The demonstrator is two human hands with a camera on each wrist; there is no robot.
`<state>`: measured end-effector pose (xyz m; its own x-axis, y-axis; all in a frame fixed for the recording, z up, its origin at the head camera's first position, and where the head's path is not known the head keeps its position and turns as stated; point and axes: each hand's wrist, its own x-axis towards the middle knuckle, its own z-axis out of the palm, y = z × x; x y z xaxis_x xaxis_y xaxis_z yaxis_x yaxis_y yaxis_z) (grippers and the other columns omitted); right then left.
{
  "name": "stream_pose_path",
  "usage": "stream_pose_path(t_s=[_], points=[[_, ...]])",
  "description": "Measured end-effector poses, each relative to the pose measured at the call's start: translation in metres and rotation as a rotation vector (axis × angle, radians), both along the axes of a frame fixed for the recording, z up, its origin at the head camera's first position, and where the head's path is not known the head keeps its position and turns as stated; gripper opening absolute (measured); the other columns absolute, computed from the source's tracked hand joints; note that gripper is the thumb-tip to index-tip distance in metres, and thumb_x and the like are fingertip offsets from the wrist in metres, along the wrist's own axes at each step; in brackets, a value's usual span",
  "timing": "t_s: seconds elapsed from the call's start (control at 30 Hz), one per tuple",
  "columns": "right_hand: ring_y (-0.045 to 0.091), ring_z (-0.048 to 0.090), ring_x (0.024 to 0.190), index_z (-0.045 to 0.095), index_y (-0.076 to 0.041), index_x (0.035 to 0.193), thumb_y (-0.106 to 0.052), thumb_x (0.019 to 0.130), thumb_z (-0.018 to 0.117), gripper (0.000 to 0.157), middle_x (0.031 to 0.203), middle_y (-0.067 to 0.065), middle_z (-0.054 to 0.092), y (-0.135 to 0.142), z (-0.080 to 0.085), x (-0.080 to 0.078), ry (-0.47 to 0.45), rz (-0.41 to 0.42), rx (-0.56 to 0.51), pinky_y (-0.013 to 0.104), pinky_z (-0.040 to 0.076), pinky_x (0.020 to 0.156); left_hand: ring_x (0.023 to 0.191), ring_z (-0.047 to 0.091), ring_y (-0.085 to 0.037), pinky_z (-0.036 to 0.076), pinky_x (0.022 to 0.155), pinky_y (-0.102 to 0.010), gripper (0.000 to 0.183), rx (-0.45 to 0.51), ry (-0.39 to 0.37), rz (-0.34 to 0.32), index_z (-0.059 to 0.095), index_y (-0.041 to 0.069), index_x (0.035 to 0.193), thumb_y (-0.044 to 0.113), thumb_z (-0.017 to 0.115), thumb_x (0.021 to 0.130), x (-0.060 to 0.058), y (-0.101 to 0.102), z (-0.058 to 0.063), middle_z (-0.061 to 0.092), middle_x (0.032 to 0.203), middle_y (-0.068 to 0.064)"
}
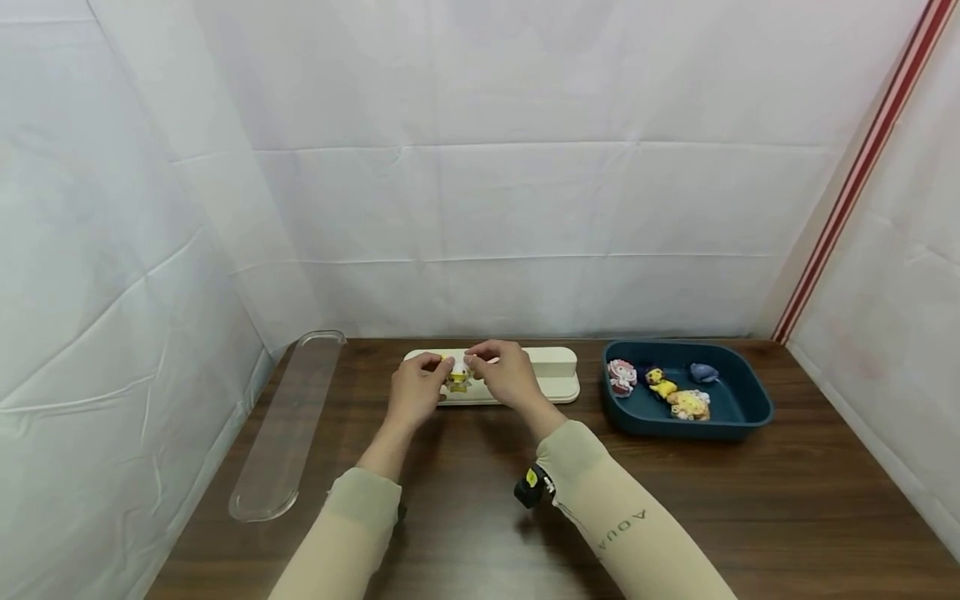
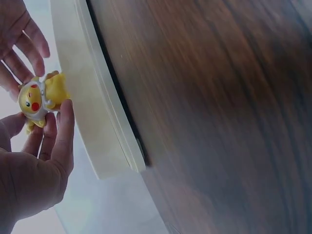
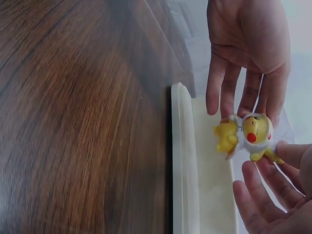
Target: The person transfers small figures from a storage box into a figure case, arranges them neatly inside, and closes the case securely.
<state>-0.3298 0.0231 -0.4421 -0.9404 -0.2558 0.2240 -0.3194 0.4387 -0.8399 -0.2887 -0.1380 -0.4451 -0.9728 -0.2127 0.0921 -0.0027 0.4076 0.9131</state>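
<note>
A small yellow figurine (image 1: 458, 378) with red cheeks and a white hood stands upright between both hands, in front of a cream stepped base (image 1: 557, 388). My left hand (image 1: 414, 396) holds it from the left; in the left wrist view, the thumb is at its hood and the fingers (image 2: 64, 139) lie along its side. From the other side my right hand (image 1: 512, 377) pinches it, with the thumb (image 3: 291, 153) at the hood and the fingers curled beneath in the right wrist view. Close over the base, the figurine (image 3: 248, 134) overlaps it in both wrist views.
A dark blue bin (image 1: 686, 430) stands to the right with several small figures in it, among them a pink-and-white one (image 1: 622, 377) and a blue one (image 1: 703, 372). A long clear cover (image 1: 288, 425) lies at the left of the wooden table (image 1: 465, 533). White cloth walls enclose the table.
</note>
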Motion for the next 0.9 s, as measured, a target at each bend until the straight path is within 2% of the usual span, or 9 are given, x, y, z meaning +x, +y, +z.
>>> stream_pose_path(t_s=[0.43,0.73,0.9], points=[[0.013,0.070,0.073,0.071,-0.015,0.108,-0.021,0.093,0.061,0.020,0.098,0.003,0.071,-0.021,-0.004,0.001,-0.046,0.051,-0.047,0.027,0.055,0.063,0.070,0.069,-0.019,0.053,0.061,-0.029,0.040,-0.096,-0.005,0.058,0.066,0.007,0.115,0.039,0.060,0.092,0.006,-0.020,0.000,0.072,0.093,-0.011],[0.021,0.071,0.085,0.065,-0.011,0.120,-0.018,0.095,0.058,0.027,0.103,0.006,0.069,-0.033,-0.005,0.003,-0.068,0.109,-0.068,0.027,0.056,0.067,0.068,0.066,-0.016,0.050,0.059,-0.026,0.038,-0.106,-0.008,0.112,0.067,0.007,0.113,0.038,0.059,0.092,0.008,-0.029,0.000,0.070,0.092,-0.008],[0.021,0.070,0.088,0.063,-0.013,0.123,-0.017,0.095,0.057,0.029,0.104,0.007,0.069,-0.040,-0.007,0.004,-0.080,0.125,-0.055,0.025,0.056,0.069,0.077,0.065,-0.020,0.049,0.067,-0.031,0.037,-0.138,-0.012,0.156,0.068,0.007,0.111,0.038,0.059,0.092,0.009,-0.033,0.000,0.070,0.094,-0.008]])
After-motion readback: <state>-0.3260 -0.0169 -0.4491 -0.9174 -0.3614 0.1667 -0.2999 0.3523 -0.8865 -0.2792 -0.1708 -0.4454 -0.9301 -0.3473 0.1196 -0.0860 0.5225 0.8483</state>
